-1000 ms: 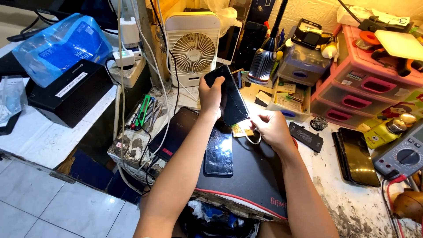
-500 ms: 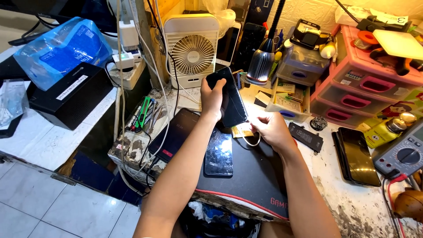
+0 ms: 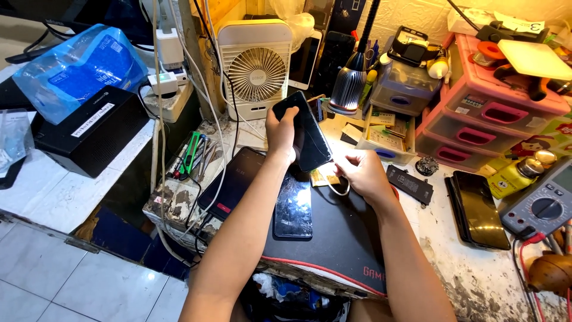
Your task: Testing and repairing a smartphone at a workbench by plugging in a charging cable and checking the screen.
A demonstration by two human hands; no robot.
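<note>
My left hand (image 3: 282,134) grips a black smartphone (image 3: 308,134) and holds it tilted above the dark desk mat (image 3: 333,238), its lower end pointing toward my right hand. My right hand (image 3: 360,173) pinches the end of a thin white cable (image 3: 338,189) just below the phone's bottom edge. Whether the plug touches the phone is hidden by my fingers. Under my left wrist a second phone with a cracked screen (image 3: 293,206) lies flat on the mat.
A white desk fan (image 3: 257,68) and a lamp head (image 3: 347,83) stand behind the phone. Pink drawer boxes (image 3: 494,113), a multimeter (image 3: 545,206), another dark phone (image 3: 476,209) and a loose battery (image 3: 411,183) sit at right. A black box (image 3: 89,131) and power strip (image 3: 170,89) sit at left.
Little differs: both hands stay at the raised phone, and my right hand has closed in slightly on its lower end with the cable.
</note>
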